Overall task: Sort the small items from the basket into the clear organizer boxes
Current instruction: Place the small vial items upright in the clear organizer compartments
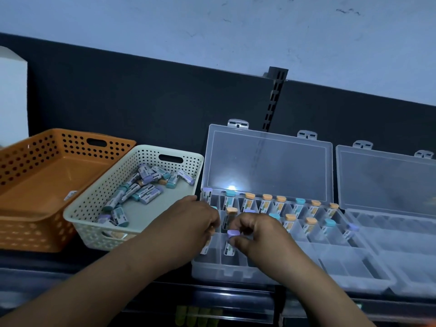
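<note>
Head camera: two clear organizer boxes stand open, left box [349, 267] and right box [412, 256], beside two baskets: orange basket [47, 175], and cream basket [94, 201] holding loose tubes [146, 192]. Eight capped tubes [249, 201] fill the left box's back row. My right hand [259, 234] pinches one purple-capped tube [232, 233] in the front row — my left hand [195, 220] curls beside it, and I cannot tell whether it grips anything.

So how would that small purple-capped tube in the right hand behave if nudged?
Probably light: the right hand pinches the small purple-capped tube by fingertips alone. Leaning in the clear plastic organizer box, it would likely tip against a divider. On a flat surface it may roll, looking cylindrical.
</note>
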`<state>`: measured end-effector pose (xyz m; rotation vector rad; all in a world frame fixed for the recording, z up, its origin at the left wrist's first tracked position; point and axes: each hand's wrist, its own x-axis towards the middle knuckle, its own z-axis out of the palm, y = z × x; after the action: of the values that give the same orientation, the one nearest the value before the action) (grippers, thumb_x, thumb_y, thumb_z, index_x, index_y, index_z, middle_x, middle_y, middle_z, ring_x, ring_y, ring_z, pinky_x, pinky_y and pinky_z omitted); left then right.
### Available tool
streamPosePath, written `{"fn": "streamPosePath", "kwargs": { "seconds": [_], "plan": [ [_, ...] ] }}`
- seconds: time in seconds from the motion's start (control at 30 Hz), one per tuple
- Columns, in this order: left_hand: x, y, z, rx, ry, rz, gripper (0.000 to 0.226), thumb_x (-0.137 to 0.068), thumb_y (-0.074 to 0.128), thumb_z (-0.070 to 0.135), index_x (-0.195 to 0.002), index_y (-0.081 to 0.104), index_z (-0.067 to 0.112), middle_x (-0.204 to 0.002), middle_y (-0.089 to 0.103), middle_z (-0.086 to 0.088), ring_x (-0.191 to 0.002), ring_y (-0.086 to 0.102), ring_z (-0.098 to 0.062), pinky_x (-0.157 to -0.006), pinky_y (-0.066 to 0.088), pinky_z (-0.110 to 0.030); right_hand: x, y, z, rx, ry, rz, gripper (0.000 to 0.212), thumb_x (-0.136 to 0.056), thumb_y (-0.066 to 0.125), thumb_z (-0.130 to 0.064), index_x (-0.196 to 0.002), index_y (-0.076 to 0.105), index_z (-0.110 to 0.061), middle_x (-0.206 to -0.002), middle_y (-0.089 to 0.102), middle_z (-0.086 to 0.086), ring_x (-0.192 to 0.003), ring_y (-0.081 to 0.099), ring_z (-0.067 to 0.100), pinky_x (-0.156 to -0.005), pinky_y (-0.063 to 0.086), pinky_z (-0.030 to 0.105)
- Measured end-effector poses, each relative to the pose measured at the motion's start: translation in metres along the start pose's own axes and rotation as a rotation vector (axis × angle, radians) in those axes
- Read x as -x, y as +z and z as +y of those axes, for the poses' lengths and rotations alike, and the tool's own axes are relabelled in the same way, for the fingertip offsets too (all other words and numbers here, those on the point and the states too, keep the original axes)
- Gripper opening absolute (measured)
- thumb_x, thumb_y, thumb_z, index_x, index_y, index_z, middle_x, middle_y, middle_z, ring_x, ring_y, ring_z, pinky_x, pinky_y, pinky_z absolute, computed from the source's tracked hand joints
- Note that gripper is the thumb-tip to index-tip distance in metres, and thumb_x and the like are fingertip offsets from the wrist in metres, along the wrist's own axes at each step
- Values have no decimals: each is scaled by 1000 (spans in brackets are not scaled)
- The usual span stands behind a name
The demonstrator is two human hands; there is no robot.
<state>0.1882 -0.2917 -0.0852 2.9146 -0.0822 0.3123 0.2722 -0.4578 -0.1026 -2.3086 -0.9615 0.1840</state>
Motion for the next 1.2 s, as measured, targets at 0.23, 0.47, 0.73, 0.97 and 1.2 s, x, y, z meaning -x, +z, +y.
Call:
{"fn": "streamPosePath", "kwargs": {
  "seconds": [0.23, 0.47, 0.73, 0.97, 1.2],
  "plan": [
    [6, -5, -2, 124, -67, 36, 30, -90, 60, 28, -119, 58, 31, -105, 53, 15, -108, 47, -6, -81, 33, -18, -2, -14, -10, 50, -20, -47, 9, -83, 72, -26, -84, 63, -23, -87, 66, -6, -85, 62, 13, -79, 53, 34],
    [25, -35, -28, 269, -188, 185, 35, -87, 65, 33, -122, 60, 31, -117, 60, 16, -102, 52, 3, -93, 43, -21, -28, -28, -57, 1, -117, -10, 4, -88, 67, -21, -89, 65, -24, -82, 66, -5, -74, 63, 11, -71, 51, 26],
    [62, -66, -104, 176, -407, 265, 32, -86, 66, 29, -118, 64, 26, -115, 65, 9, -96, 54, -2, -83, 43, -23, -83, 21, -126, 155, -352, -208, 23, -85, 70, -26, -108, 68, -22, -95, 67, -7, -89, 63, 13, -84, 52, 34],
    [82, -65, -135, 194, -502, 243, 37, -87, 66, 29, -123, 61, 24, -121, 62, 6, -104, 56, -7, -86, 42, -22, -118, 72, -166, 451, -348, -513, 49, -87, 67, -37, -130, 54, -18, -126, 59, 1, -108, 57, 19, -89, 47, 31],
    [86, -65, -139, 355, -503, 253, 33, -89, 65, 27, -122, 62, 24, -120, 62, 7, -103, 56, -5, -88, 45, -22, -130, 111, -173, 607, -208, -641, 44, -87, 60, -32, -123, 48, -11, -103, 69, 9, -88, 68, 24, -82, 57, 42]
  ]
}}
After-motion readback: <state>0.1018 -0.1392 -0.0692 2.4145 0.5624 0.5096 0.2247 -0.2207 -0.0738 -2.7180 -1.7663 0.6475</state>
